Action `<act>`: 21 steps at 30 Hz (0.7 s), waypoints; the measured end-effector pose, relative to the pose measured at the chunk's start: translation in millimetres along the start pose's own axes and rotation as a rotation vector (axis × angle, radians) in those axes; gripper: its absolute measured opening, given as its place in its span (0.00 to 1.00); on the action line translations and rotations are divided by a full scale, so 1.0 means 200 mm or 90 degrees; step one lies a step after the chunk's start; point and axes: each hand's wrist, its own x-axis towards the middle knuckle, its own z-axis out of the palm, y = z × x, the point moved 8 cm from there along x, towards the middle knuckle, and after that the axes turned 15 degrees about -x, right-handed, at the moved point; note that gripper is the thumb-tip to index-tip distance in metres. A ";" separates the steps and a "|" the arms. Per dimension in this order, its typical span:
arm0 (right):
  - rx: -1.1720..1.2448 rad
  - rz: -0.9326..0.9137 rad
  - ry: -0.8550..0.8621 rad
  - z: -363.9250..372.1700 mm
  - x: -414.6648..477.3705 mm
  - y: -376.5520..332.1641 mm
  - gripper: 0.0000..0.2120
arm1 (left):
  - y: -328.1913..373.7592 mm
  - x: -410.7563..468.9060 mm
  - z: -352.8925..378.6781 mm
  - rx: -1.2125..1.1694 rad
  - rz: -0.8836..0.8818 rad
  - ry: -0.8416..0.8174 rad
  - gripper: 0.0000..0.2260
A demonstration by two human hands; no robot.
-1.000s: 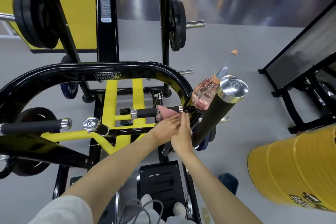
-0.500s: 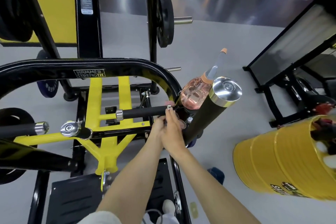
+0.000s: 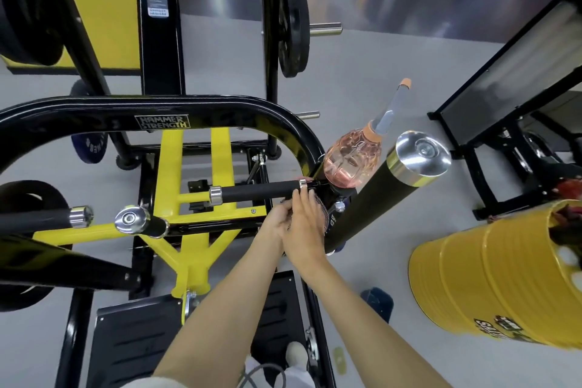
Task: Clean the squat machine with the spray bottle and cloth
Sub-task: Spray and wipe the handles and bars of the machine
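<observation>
On the left, the squat machine (image 3: 162, 122) shows its black hoop and yellow frame. A short black grip (image 3: 258, 190) runs rightward to the joint where the work is. The left hand (image 3: 274, 224) and right hand (image 3: 304, 230) are close together just below the grip's inner collar. The left has its fingers curled, and the right lies over the cloth (image 3: 322, 208), of which only a mesh edge shows past the right hand. I cannot tell whether either hand pinches the cloth or merely presses it. The step looks like wiping the joint at the grip's root. To do it well, wrap the cloth round the bar instead of bunching it in the palm. Twist as well as slide, and work outward along the grip toward its chrome end so the dirt moves one way. Just right of the hands, the spray bottle (image 3: 352, 161) perches on the machine, nozzle up, beside a chrome-capped roller (image 3: 422, 153). A stray knuckle could tip it. A yellow barrel (image 3: 504, 287) stands well apart.
</observation>
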 end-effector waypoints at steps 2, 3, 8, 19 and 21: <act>0.017 0.010 -0.005 0.01 -0.02 0.00 0.30 | -0.05 0.01 -0.02 -0.019 -0.044 -0.011 0.15; 0.004 0.006 -0.008 0.01 -0.03 -0.01 0.30 | -0.07 0.00 -0.02 -0.020 -0.064 -0.014 0.16; -0.114 -0.008 -0.033 0.00 -0.05 -0.02 0.33 | -0.04 -0.09 0.02 -0.007 -0.076 -0.025 0.20; 0.271 -0.003 0.076 -0.15 -0.10 0.01 0.29 | 0.02 -0.21 0.07 0.123 0.127 -0.043 0.09; 0.303 0.010 0.094 -0.17 -0.11 0.03 0.29 | 0.05 -0.24 0.07 0.147 0.159 -0.035 0.09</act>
